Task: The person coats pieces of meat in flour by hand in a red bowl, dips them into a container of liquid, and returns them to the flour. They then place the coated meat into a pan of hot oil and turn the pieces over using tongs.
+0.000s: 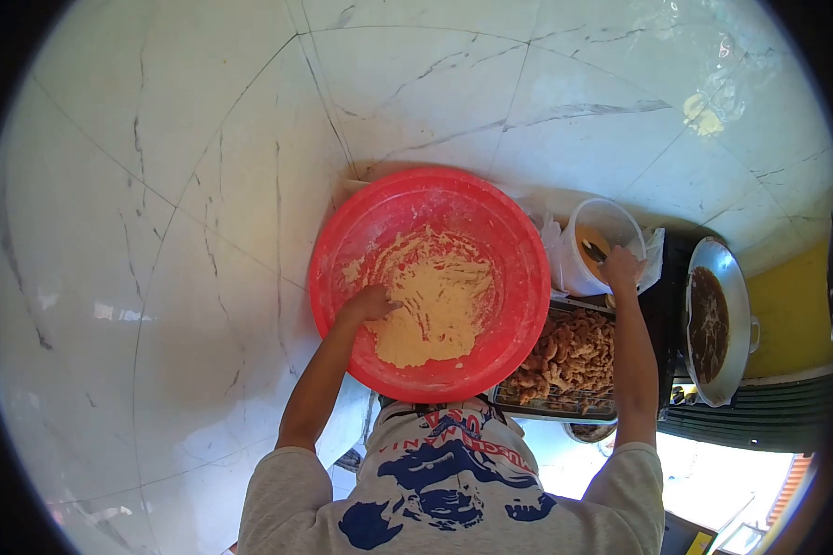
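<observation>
Head view — red basin (518,305) — marble-patterned tiled walls (231,120).

White wall tiles (435,83) here, grey marble-like veins, thin dark joints, shiny glare (722,55) up high on the right; yellow panel (789,319) far right, dark ribbed sheet (759,418) under it, strong bright light (736,472) low right.
</observation>
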Motion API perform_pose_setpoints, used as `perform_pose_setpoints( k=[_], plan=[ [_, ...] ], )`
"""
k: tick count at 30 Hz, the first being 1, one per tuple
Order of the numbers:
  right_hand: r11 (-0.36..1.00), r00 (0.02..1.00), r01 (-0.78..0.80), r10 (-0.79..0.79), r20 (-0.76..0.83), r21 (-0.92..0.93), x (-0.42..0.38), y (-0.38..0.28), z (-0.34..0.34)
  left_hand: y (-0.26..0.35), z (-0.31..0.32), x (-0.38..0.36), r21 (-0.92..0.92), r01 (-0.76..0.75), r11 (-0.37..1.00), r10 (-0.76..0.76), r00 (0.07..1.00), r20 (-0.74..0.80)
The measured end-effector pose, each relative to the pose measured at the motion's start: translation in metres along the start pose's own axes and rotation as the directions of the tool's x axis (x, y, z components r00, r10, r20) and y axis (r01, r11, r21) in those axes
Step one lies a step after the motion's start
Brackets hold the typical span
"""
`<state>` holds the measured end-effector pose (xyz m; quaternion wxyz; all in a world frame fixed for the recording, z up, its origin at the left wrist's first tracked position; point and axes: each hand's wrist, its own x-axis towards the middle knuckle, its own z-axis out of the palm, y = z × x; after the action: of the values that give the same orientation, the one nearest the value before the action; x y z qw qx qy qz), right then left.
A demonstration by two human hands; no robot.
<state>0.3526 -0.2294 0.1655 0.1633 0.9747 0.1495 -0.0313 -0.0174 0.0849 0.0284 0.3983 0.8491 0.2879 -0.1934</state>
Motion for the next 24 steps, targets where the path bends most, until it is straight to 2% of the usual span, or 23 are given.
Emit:
perform_pose_setpoints(
  k=[1, 4, 6, 10, 15, 18, 21, 24],
  plan=[
    [1.0, 1.0, 0.007, -0.007, 0.017, 0.008, 0.004, -0.002, 0.004, 0.0, 0.0, 0.0, 0.014, -0.008, 1.0, 0.009, 1.0, -0.015],
    [0.999, 0.997, 0.039, -0.04, 0.058, 0.023, 0.009, -0.004, 0.01, 0.004, -0.003, 0.002, -0.015, 0.005, 1.0, -0.004, 0.998, 0.071],
    [0.997, 0.995, 0.072, -0.074, 0.065, 0.024, 0.006, -0.006, 0.01, 0.007, -0.003, -0.001, -0.023, -0.01, 1.0, 0.011, 0.999, 0.04],
    [0.982, 0.992, 0.071, -0.087, 0.09, 0.173, -0.004, -0.003, -0.001, 0.002, 0.0, 0.002, 0.017, -0.037, 0.999, 0.036, 0.999, 0.021],
    [0.952, 0.997, 0.068, -0.073, 0.003, 0.297, -0.028, 0.006, -0.031, -0.004, 0.003, 0.006, 0.002, -0.036, 0.999, 0.036, 0.999, -0.003],
    [0.923, 0.988, 0.098, -0.045, -0.148, 0.373, -0.04, 0.016, -0.034, 0.001, 0.001, 0.002, 0.028, -0.056, 0.998, 0.057, 0.997, -0.046],
    [0.906, 0.993, 0.049, 0.003, -0.121, 0.421, -0.049, 0.02, -0.046, 0.006, -0.002, 0.0, -0.029, -0.093, 0.995, 0.09, 0.992, -0.091],
    [0.911, 0.993, 0.068, -0.023, -0.113, 0.406, -0.044, 0.024, -0.042, 0.003, 0.0, 0.0, -0.067, -0.119, 0.991, 0.11, 0.986, -0.127]
  ],
)
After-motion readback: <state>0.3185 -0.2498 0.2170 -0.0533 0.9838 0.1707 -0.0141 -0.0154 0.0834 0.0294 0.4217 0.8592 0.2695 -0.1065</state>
